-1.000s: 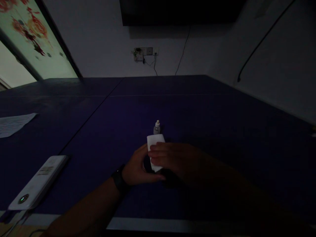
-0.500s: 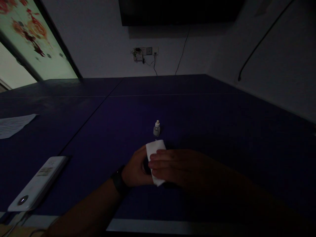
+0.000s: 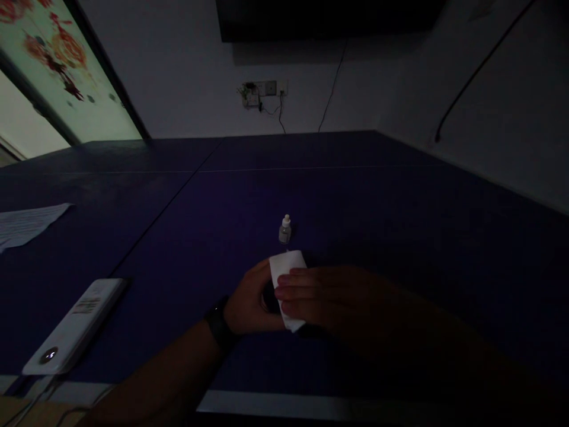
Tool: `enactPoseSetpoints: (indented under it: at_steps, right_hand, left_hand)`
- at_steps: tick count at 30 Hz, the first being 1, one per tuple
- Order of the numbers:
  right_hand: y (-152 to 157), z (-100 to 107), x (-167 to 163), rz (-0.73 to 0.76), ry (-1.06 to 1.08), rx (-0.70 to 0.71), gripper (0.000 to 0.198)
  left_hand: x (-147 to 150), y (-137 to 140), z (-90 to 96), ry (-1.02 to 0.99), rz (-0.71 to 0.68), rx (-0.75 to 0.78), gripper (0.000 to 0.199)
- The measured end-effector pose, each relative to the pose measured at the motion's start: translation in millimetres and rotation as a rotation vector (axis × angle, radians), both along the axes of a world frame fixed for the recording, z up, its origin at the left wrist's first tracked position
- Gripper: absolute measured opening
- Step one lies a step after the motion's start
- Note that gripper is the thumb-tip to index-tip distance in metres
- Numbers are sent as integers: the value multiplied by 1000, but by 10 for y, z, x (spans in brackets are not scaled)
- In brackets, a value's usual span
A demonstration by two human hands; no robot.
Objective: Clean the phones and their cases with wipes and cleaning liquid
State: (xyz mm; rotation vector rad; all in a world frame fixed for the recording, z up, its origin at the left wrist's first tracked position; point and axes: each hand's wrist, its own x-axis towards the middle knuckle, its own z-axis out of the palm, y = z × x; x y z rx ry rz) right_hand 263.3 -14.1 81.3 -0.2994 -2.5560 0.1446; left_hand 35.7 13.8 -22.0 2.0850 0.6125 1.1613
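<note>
My left hand (image 3: 251, 302), with a dark band at the wrist, is wrapped round a dark, round-edged object (image 3: 269, 298); most of it is hidden and I cannot make out its kind. A folded white cloth or tissue (image 3: 288, 261) lies over that object. My right hand (image 3: 315, 296) presses the cloth down from the right, fingers close together and pointing left. Just beyond the hands, a small clear bottle (image 3: 285, 231) with a white dropper-like cap stands upright on the dark blue table (image 3: 213, 231).
On the left lies a long white device (image 3: 73, 323) with a round display and cables at its near end. Printed paper (image 3: 31, 224) rests farther left. A wall with sockets (image 3: 270, 88) and a dark screen (image 3: 329, 18) rises behind the table.
The whole view has shifted slightly. Both hands and the cloth sit a little farther right, with the same hold. The bottle stands where it was.
</note>
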Motion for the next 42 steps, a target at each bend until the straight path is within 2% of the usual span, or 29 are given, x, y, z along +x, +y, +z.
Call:
enactPoseSetpoints:
  at_steps: [3, 5, 7, 9, 12, 16, 20, 23, 28, 32, 35, 38, 40, 42]
  right_hand:
    - [72, -49, 81, -110, 166, -16, 32]
    - [175, -145, 107, -307, 346, -129, 32]
    - [271, -256, 99, -537, 585, -297, 29]
    - [342, -344, 70, -669, 784, -453, 24]
    - [400, -400, 40, -697, 883, -595, 24]
    - [444, -436, 25, -689, 857, -687, 29]
    - [478, -571, -73, -646, 796, -844, 33]
    - [470, -647, -194, -628, 780, -979, 34]
    - [421, -605, -313, -536, 784, -1148, 44]
    - [403, -565, -345, -570, 748, -1177, 46]
    - [404, -554, -370, -518, 787, -1191, 41]
    - [425, -530, -375, -500, 843, -1186, 37]
    - [450, -504, -362, -547, 876, -1179, 35]
    - [476, -481, -349, -587, 898, -1187, 37]
  left_hand:
    - [29, -18, 9, -57, 3, 35, 88]
    - [32, -14, 22, -140, 15, 59, 98]
    - [12, 3, 40, -182, 52, 183, 100]
    - [-22, 22, 67, -122, 105, 390, 92]
    - [-63, 23, 118, 44, 119, 612, 76]
    - [-62, -26, 156, 121, 78, 680, 56]
    - [-56, -58, 140, 112, 18, 622, 45]
    - [-65, -61, 127, 185, -45, 569, 37]
    - [-47, -62, 145, 237, -79, 507, 33]
    - [-31, -52, 128, 216, -117, 498, 46]
    - [-23, -61, 98, 181, -103, 520, 57]
    - [-6, -91, 72, 132, -52, 491, 80]
    - [13, -101, 54, 50, -8, 322, 90]
    - [38, -88, 36, -142, 9, -70, 82]
